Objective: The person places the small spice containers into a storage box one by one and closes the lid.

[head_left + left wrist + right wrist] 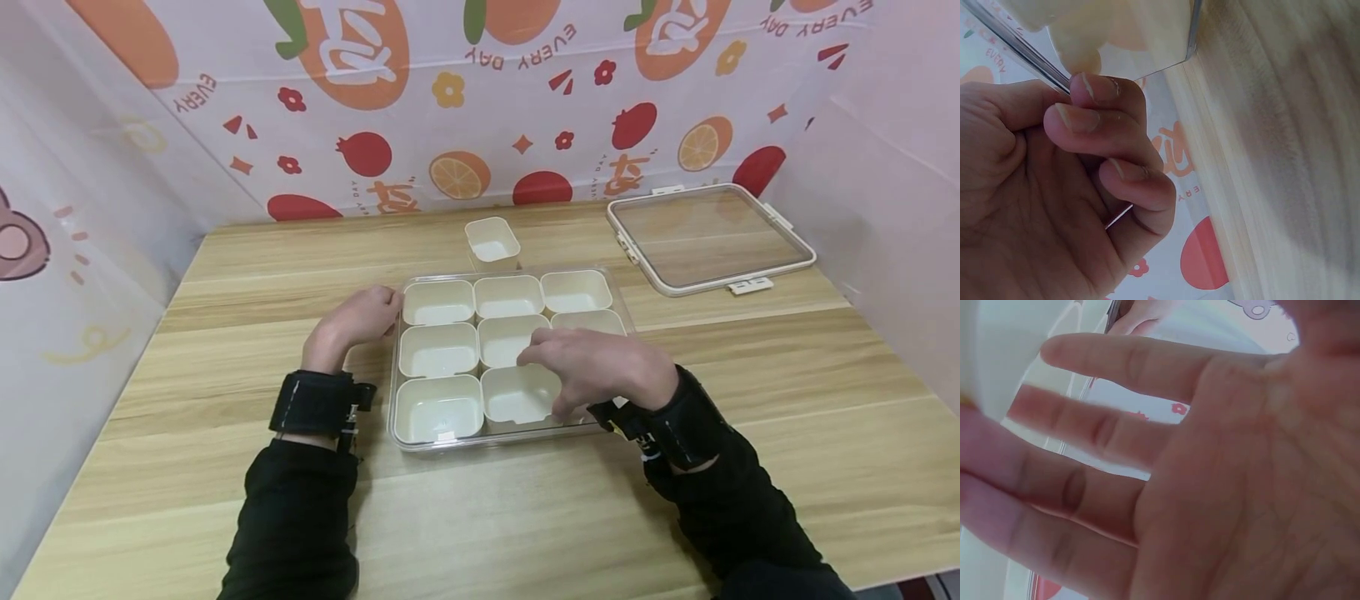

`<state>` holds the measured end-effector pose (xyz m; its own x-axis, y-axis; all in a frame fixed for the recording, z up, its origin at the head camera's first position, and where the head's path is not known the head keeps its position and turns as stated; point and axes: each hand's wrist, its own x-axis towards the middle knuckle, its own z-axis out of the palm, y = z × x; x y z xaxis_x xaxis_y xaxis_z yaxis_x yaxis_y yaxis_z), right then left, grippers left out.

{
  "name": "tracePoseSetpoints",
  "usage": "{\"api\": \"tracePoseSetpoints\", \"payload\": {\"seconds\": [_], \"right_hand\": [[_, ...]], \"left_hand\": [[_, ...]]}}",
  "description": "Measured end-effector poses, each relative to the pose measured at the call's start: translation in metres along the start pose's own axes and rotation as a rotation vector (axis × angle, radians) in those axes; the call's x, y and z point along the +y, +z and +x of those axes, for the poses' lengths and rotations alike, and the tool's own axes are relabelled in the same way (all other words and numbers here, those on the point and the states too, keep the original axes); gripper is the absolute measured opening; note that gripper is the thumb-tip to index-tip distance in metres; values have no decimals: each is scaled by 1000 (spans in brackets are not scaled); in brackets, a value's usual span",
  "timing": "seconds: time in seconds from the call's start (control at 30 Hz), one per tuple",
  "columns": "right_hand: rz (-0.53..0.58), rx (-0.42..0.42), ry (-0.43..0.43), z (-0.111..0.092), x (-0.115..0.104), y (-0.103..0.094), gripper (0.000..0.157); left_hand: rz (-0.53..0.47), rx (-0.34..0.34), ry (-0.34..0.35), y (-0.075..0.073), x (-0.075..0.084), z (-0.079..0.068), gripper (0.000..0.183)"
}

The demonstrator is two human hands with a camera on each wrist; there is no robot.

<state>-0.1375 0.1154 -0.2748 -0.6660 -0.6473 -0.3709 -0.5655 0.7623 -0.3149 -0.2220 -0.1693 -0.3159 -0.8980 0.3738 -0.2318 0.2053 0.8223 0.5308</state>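
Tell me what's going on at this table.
Someone's left hand grips the left edge of a clear container filled with cream cups. The right hand is over the cups at the front right, fingers extended. Another cream cup stands behind the container, and a clear, framed lid lies off at the back right.

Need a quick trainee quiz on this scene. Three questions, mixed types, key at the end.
1. Which hand is at the left rim of the tray?
2. Fill in: in the head view, the lid lies off the tray, toward the back ____ of the table.
3. Where is the loose cup? A) in front of the tray B) behind the tray C) on the lid

Key: 1: left hand; 2: right; 3: B
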Motion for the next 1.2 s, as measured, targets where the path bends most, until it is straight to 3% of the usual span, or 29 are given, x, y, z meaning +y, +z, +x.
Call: {"api": "tracePoseSetpoints", "payload": {"seconds": [0.97, 1.2], "right_hand": [[-3, 47, 21, 3, -2, 4, 61], [-15, 57, -2, 4, -3, 5, 52]], "left_hand": [[-6, 6, -5, 0, -1, -1, 43], [-17, 4, -8, 0, -2, 0, 44]]}}
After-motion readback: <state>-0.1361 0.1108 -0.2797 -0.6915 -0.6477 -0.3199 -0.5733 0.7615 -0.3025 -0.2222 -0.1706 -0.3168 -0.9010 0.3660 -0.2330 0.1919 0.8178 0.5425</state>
